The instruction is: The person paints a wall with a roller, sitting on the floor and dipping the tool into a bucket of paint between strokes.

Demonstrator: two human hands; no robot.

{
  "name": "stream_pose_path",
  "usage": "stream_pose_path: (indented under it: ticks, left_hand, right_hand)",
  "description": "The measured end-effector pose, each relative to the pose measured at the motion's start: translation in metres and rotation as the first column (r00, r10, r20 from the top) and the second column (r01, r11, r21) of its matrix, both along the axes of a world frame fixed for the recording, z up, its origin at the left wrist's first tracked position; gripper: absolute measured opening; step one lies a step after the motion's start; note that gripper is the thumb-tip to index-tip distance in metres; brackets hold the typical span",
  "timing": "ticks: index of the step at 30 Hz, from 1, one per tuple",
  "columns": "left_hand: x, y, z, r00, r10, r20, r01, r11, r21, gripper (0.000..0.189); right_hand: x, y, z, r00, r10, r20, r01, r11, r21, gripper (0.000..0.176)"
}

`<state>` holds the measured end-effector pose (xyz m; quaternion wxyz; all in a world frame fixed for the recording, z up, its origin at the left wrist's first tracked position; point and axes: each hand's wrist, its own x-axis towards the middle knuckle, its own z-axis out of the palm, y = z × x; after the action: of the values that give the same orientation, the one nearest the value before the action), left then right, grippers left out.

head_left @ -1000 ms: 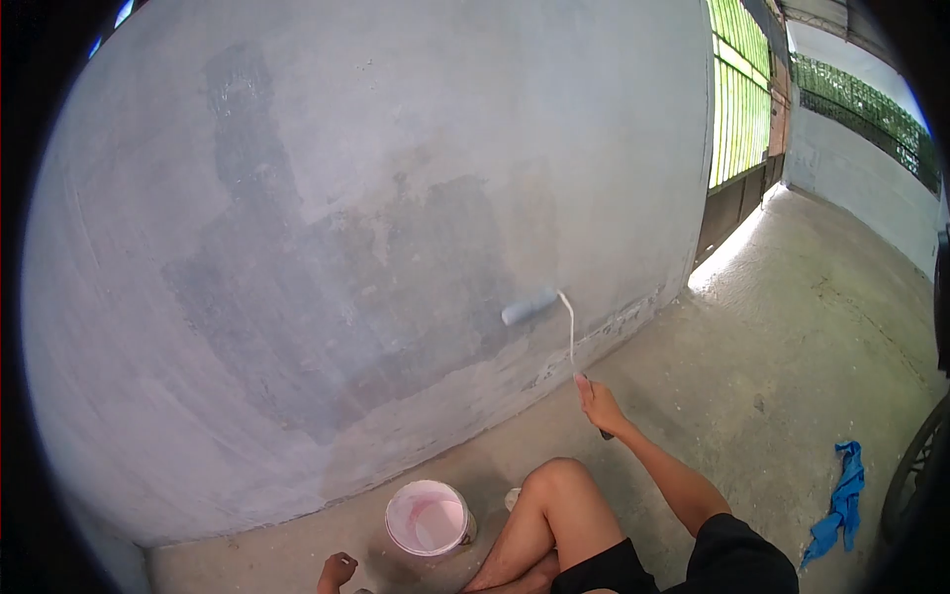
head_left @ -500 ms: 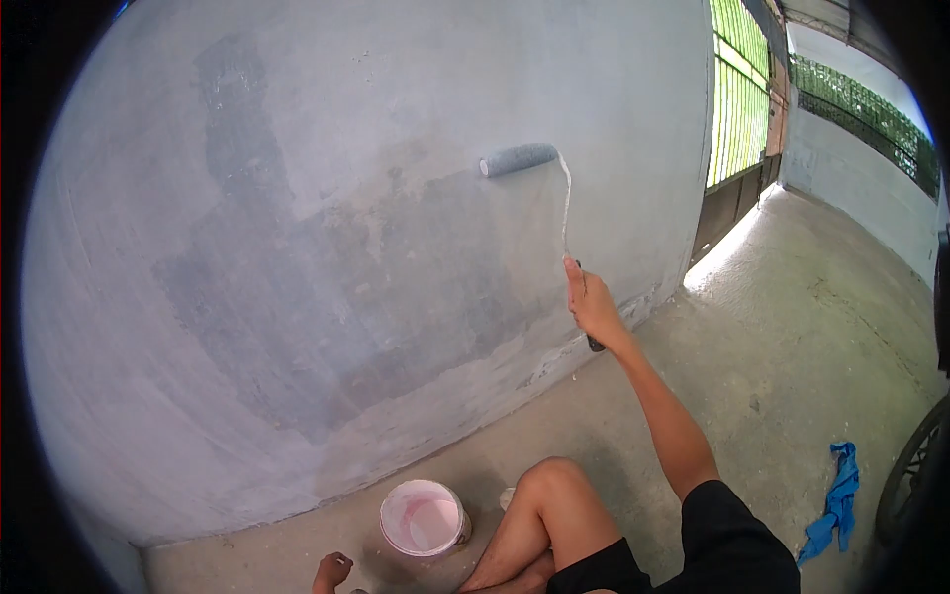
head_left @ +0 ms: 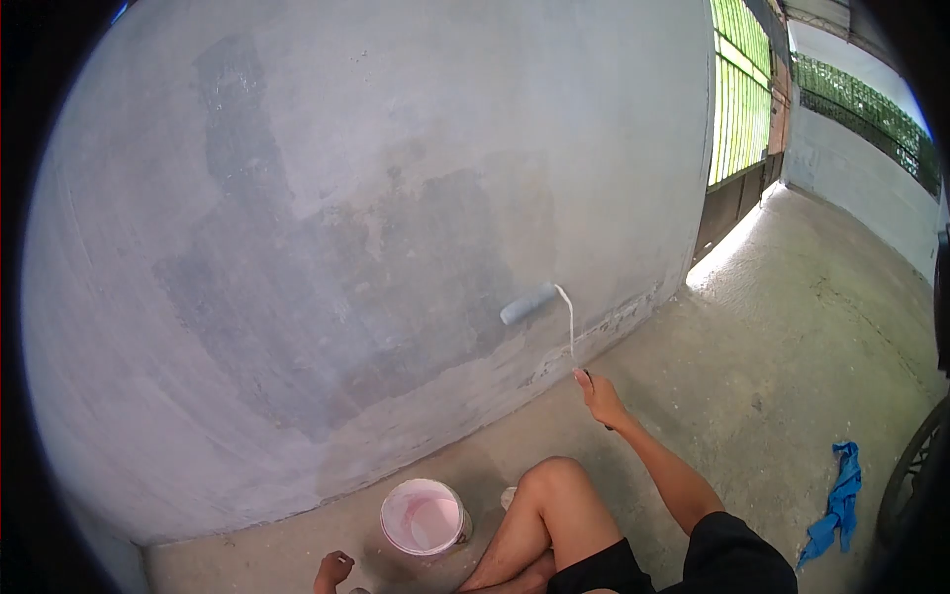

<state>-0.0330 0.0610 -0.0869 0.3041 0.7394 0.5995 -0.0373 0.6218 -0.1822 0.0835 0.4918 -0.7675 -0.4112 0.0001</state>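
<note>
My right hand (head_left: pixel 600 398) grips the handle of a paint roller (head_left: pixel 528 303), whose sleeve presses low on the grey wall (head_left: pixel 297 247), just above the floor line. The wall shows a darker wet patch across its middle. My left hand (head_left: pixel 334 570) rests near the floor at the bottom edge, fingers curled, holding nothing I can see. A white bucket (head_left: pixel 426 518) with pale paint stands between that hand and my bent knee (head_left: pixel 554 485).
A blue rag (head_left: pixel 839 500) lies on the concrete floor at the right. Part of a wheel (head_left: pixel 915 465) shows at the right edge. A green-lit gate (head_left: pixel 737 109) stands beyond the wall's end.
The roller went up the wall to about shoulder height, then came back down to the low spot near the floor. My left hand and the bucket stayed put.
</note>
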Motion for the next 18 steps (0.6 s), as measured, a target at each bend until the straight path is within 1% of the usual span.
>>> stream_pose_path:
  ticks: [1, 3, 4, 6, 7, 9, 11, 13, 16, 18]
  left_hand:
    - [0.001, -0.001, 0.001, 1.0, -0.001, 0.001, 0.001, 1.0, 0.003, 0.029]
    - [0.001, -0.001, 0.002, 1.0, 0.009, -0.02, -0.009, 1.0, 0.0, 0.029]
    - [0.001, -0.001, 0.002, 1.0, 0.013, -0.018, -0.013, 1.0, 0.004, 0.029]
    - [0.001, 0.0, 0.001, 1.0, 0.019, -0.02, -0.019, 1.0, -0.004, 0.029]
    - [0.002, 0.001, 0.0, 1.0, 0.02, -0.016, -0.02, 1.0, -0.004, 0.029]
    - [0.003, 0.001, 0.0, 1.0, 0.024, -0.02, -0.024, 1.0, -0.014, 0.029]
    - [0.003, 0.001, 0.0, 1.0, 0.023, -0.008, -0.023, 1.0, -0.016, 0.029]
    - [0.004, 0.0, 0.002, 1.0, 0.023, 0.009, -0.023, 1.0, -0.015, 0.03]
    - [0.006, -0.001, 0.003, 1.0, 0.005, 0.008, -0.005, 1.0, 0.014, 0.029]
    - [0.005, -0.002, 0.005, 1.0, 0.009, 0.002, -0.009, 1.0, -0.001, 0.03]
  right_hand:
    - [0.002, -0.003, 0.0, 1.0, -0.001, 0.001, 0.001, 1.0, 0.003, 0.062]
    - [0.002, -0.006, 0.004, 0.992, -0.002, -0.127, -0.016, 0.991, -0.134, 0.064]
    - [0.001, -0.003, 0.009, 0.992, 0.003, -0.125, -0.019, 0.991, -0.13, 0.064]
    - [0.0, 0.009, 0.021, 0.978, -0.003, -0.209, -0.013, 0.997, -0.075, 0.067]
    - [0.0, 0.016, 0.033, 0.979, -0.001, -0.205, -0.015, 0.997, -0.074, 0.067]
    - [0.006, 0.032, 0.063, 0.987, -0.005, -0.162, 0.007, 1.0, 0.012, 0.07]
    - [-0.001, 0.037, 0.119, 0.987, -0.006, -0.162, 0.016, 0.998, 0.06, 0.07]
    - [0.017, 0.049, 0.151, 0.998, -0.045, -0.034, 0.049, 0.992, 0.116, 0.07]
    - [0.01, 0.045, 0.214, 0.999, -0.031, -0.014, 0.032, 0.989, 0.143, 0.069]
    - [0.007, 0.043, 0.229, 0.999, -0.023, -0.025, 0.026, 0.989, 0.143, 0.069]
